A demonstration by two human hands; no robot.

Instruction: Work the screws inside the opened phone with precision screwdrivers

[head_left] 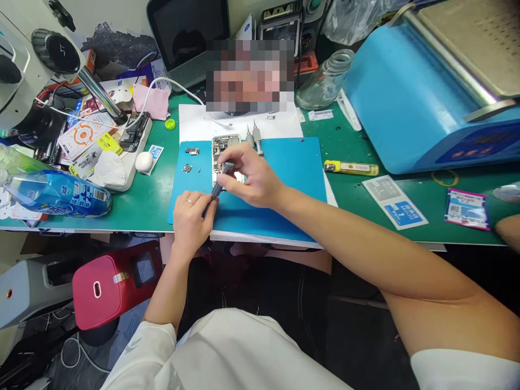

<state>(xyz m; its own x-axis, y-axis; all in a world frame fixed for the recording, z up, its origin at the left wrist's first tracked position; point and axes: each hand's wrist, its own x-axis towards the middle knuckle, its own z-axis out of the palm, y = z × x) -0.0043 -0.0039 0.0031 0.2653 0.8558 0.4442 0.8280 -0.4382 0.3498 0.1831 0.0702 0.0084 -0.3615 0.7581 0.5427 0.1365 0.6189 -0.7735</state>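
Note:
My right hand (254, 176) pinches a short, dark grey stick-like piece (218, 187) between thumb and fingers; its exact kind is unclear. At the lower end of that piece, my left hand (194, 216) has its fingers curled, with thumb and forefinger against it. Behind my right hand lies an opened phone (221, 146) with its inner parts bare, partly hidden by the fingers. It rests on a blue mat (292, 179). Left of the phone are a small metal bracket (192, 151) and a small metal part (187, 168). Two grey screwdrivers (255, 138) lie beyond my right hand.
A blue machine (406, 97) stands at the right, near a glass jar (325, 81). A yellow cutter (351, 168) lies right of the mat. At the left are a blue bottle (60, 192), a microscope (57, 51) and a white cable (170, 81).

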